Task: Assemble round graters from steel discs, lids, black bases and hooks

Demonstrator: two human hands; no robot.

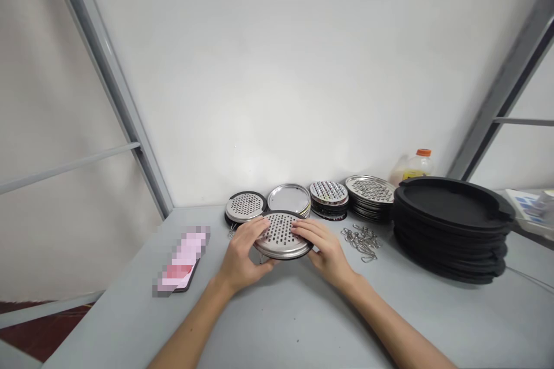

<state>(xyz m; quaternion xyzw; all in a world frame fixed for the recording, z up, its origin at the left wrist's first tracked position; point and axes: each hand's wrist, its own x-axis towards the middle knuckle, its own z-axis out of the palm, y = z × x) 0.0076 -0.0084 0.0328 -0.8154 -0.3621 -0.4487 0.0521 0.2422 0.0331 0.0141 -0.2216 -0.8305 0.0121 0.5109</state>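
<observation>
Between my two hands is a round metal grater disc (281, 236) set in a black rim, tilted toward me above the table. My left hand (244, 251) grips its left edge, thumb below and fingers on the perforated face. On the right edge, my right hand (324, 245) holds it the same way, its thumb partly hidden. A small wire piece (261, 258) shows beneath the disc near my left fingers. Behind it lies another grater disc in a black rim (245, 206), beside a stack of plain round metal rings or plates (289, 198).
Along the wall stand a stack of coarse grater discs (329, 192) and a stack of rimmed grater discs (372, 191). Wire clips (362, 240) lie loose before them. Right are a tall stack of black round trays (450, 236) and an orange-capped bottle (419, 165); left, a phone (184, 259).
</observation>
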